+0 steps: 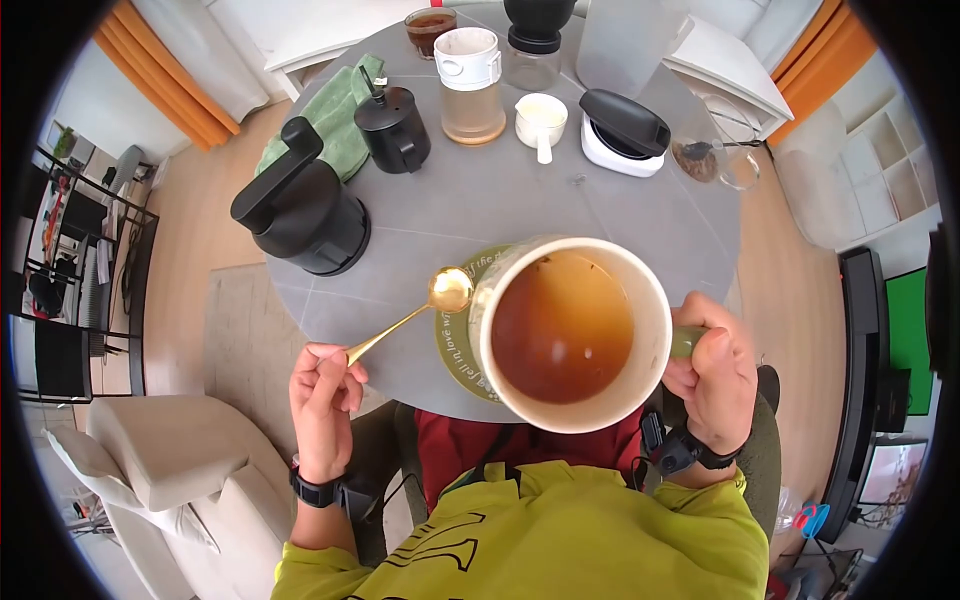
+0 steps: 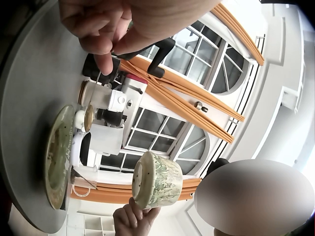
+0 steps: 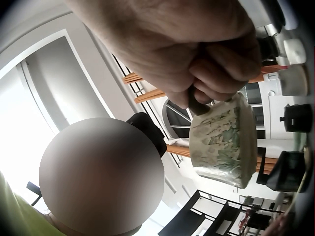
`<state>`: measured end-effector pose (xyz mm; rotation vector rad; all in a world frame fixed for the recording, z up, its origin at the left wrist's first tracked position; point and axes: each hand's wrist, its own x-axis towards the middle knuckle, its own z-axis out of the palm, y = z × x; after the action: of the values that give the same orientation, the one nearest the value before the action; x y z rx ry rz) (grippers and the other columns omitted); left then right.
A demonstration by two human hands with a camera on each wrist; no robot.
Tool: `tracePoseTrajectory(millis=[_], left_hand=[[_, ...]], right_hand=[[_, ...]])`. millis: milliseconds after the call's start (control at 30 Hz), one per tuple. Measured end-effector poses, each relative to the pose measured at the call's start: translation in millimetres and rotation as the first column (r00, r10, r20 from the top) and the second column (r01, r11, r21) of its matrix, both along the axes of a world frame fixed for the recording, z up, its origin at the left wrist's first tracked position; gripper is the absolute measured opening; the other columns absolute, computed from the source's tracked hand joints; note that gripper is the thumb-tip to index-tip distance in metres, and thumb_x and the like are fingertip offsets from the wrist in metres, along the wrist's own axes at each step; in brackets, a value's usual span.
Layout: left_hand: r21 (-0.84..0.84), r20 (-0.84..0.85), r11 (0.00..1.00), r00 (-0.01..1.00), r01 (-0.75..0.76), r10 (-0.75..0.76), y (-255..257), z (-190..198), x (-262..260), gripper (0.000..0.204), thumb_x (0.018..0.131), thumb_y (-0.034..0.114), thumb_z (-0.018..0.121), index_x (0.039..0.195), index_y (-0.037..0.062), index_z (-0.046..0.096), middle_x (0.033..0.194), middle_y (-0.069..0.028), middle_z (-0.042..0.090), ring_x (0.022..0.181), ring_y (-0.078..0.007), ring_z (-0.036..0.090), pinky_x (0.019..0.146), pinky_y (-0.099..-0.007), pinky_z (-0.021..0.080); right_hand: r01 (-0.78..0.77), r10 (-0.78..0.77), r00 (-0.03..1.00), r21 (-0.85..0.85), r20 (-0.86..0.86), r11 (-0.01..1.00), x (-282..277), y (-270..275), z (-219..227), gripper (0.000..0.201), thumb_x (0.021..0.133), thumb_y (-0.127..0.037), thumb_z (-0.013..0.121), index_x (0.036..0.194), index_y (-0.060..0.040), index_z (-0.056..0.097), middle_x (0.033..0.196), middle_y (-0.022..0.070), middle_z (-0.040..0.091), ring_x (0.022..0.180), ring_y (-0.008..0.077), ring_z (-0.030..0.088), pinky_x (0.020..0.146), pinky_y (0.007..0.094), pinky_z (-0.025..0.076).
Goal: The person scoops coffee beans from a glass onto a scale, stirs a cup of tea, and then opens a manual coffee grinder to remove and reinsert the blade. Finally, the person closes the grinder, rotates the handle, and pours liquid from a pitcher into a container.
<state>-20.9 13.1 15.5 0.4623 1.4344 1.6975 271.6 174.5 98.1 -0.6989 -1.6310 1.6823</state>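
My right hand (image 1: pixel 715 375) grips the green handle of a wide cream teacup (image 1: pixel 650 340), held up close to my body. Amber tea (image 1: pixel 562 340) fills much of it. In the left wrist view the teacup (image 2: pixel 167 182) hangs in the air, its underside and leafy pattern showing; the right wrist view shows fingers curled round the handle. Between thumb and fingers, my left hand (image 1: pixel 325 400) pinches a gold spoon (image 1: pixel 450 289) by its handle end, bowl pointing away and over the table. A green saucer (image 1: pixel 453 335) with lettering lies on the table, partly hidden below the teacup.
A black kettle (image 1: pixel 320 225) and small black pot (image 1: pixel 395 130) stand at the left on the grey table (image 1: pixel 400 255), by a green towel (image 1: pixel 335 115). Farther back are a white-topped jar (image 1: pixel 470 95), white handled cup (image 1: pixel 541 118), black-and-white device (image 1: pixel 625 130) and glass mug (image 1: pixel 698 160).
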Motion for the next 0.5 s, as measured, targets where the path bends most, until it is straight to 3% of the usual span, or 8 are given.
tracePoseTrajectory(millis=[500], left_hand=[[-0.009,0.004,1.000,1.000,-0.008,0.008,0.0,0.0,-0.7,0.009,0.096,0.015,0.053,0.096,0.0062,0.055,0.073,-0.0078,0.060,0.050,-0.0057,0.040,0.048,-0.0191,0.029]], right_hand=[[0.050,-0.049,0.998,0.029,-0.037,0.998,1.0,-7.0,5.0,0.050,0.095,-0.043,0.052,0.071,-0.0001,0.045,0.056,-0.0019,0.036,0.049,0.0063,0.028,0.045,0.0255,0.019]])
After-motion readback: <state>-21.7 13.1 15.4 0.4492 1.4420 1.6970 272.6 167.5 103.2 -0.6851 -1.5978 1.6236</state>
